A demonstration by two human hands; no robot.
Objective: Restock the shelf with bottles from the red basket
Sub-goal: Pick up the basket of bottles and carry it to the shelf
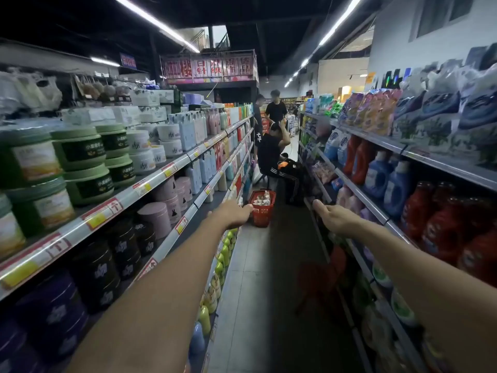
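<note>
A red basket (262, 208) stands on the aisle floor ahead, by the foot of the left shelf (172, 168). Several pale bottles (261, 199) stick up inside it. Both my arms are stretched straight forward down the aisle. My left hand (234, 214) reaches toward the basket with fingers out, holding nothing and well short of it. My right hand (332, 218) is extended, fingers straight and empty, close to the edge of the right shelf (357, 193).
Tubs, jars and bottles fill the left shelf; detergent bottles and bags fill the right one. A person in black (274, 157) crouches in the aisle just past the basket, and two more stand farther back. A dark red shape (320, 275) sits low on the right.
</note>
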